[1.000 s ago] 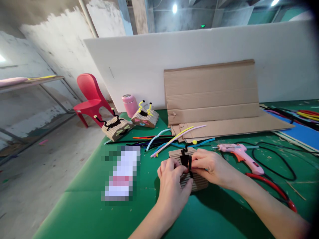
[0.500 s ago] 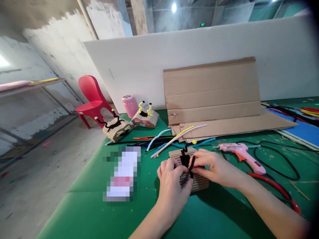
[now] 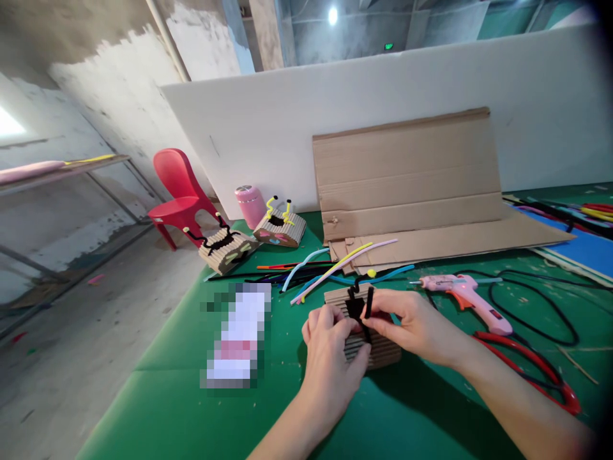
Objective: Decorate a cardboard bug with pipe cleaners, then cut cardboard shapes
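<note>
A small corrugated cardboard craft (image 3: 385, 354) with a black patch on top rests on the green table in front of me. From it rises a bent black pipe cleaner with a yellow ball (image 3: 371, 273) at its tip. My left hand (image 3: 332, 358) grips the craft from the left, its fingers on the ridged top and its thumb toward the near side. Between thumb and forefinger, my right hand (image 3: 402, 322) pinches a second black pipe cleaner (image 3: 369, 302), which stands up beside the black patch. Its lower end is partly hidden by the fingers.
Right of my hands lie a pink glue gun (image 3: 467, 295) with its cord and red-handled pliers (image 3: 531, 364). Loose pipe cleaners (image 3: 335, 271) lie behind the craft. Two similar crafts (image 3: 280, 229), a pink canister (image 3: 250, 206), cardboard sheets (image 3: 407, 172) and a blurred-out rectangle (image 3: 239, 335) are also on the table.
The black pipe cleaner in my right hand now stands straighter, and the right fingers have shifted slightly along it. My left hand stays on the craft.
</note>
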Action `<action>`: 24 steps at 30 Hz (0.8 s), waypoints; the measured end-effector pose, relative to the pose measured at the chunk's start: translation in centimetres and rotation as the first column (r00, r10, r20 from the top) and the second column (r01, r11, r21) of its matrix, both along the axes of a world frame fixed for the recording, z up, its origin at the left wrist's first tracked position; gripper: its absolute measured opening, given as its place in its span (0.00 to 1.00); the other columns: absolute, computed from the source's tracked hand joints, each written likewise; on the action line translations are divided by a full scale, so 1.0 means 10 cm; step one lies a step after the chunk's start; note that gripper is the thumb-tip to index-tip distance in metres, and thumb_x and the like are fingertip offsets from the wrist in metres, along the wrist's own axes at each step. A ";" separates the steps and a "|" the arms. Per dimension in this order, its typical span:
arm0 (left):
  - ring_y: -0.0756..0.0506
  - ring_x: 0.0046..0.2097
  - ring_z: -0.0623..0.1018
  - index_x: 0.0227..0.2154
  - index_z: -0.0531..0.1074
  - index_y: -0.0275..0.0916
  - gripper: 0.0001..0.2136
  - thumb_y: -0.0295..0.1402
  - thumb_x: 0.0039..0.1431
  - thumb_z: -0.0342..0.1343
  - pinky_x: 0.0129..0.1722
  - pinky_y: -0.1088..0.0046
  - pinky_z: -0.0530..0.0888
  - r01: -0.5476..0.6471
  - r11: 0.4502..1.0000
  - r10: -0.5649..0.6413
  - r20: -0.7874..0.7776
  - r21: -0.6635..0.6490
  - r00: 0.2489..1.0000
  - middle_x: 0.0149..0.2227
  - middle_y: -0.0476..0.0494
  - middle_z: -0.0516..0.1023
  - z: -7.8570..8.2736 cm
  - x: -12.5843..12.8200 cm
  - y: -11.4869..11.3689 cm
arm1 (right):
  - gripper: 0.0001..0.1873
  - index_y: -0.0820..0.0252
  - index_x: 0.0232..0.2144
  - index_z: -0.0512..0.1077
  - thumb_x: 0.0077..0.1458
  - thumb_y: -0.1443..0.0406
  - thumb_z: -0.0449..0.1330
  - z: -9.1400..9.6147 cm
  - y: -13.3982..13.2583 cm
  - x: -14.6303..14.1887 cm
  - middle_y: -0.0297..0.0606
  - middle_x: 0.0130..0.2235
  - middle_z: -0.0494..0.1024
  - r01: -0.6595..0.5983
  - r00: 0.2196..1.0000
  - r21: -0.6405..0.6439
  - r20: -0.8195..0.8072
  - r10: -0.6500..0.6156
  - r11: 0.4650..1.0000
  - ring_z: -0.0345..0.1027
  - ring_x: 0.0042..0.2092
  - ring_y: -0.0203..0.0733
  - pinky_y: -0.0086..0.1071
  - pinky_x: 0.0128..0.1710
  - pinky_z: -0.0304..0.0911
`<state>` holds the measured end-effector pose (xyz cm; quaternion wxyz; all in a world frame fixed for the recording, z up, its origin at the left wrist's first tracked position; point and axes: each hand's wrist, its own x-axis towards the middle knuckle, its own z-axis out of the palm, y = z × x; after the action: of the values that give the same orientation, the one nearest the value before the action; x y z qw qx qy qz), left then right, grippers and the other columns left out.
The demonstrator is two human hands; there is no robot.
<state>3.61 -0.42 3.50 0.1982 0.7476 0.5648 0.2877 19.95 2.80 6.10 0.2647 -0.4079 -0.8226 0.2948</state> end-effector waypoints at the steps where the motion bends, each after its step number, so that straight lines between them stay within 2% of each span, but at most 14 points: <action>1: 0.42 0.41 0.64 0.29 0.70 0.39 0.07 0.26 0.44 0.56 0.40 0.63 0.61 -0.003 1.000 0.003 0.002 -0.002 1.000 0.35 0.45 0.65 0.00 0.00 0.00 | 0.06 0.58 0.30 0.70 0.55 0.67 0.54 -0.02 0.01 0.01 0.34 0.31 0.74 -0.001 1.000 -0.039 -0.025 0.000 0.999 0.66 0.34 0.38 0.29 0.34 0.59; 5: 0.43 0.41 0.64 0.27 0.70 0.40 0.06 0.26 0.44 0.56 0.41 0.63 0.61 -0.014 1.000 0.014 0.004 -0.006 1.000 0.35 0.46 0.65 0.01 0.00 -0.01 | 0.05 0.57 0.32 0.71 0.55 0.68 0.54 -0.07 0.01 0.04 0.31 0.33 0.75 -0.017 0.995 -0.101 -0.095 0.008 0.995 0.67 0.36 0.37 0.27 0.35 0.59; 24: 0.43 0.40 0.65 0.27 0.70 0.40 0.06 0.25 0.44 0.55 0.41 0.62 0.62 -0.008 1.000 0.008 0.001 0.006 1.000 0.34 0.46 0.65 0.02 0.01 -0.01 | 0.05 0.58 0.31 0.70 0.53 0.70 0.55 -0.11 0.04 0.03 0.32 0.33 0.76 -0.055 0.997 0.007 -0.044 0.055 0.998 0.68 0.35 0.36 0.27 0.36 0.60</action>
<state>3.72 -0.53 3.68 0.1951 0.7458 0.5670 0.2904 20.27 3.19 5.01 0.2758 -0.3776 -0.8283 0.3087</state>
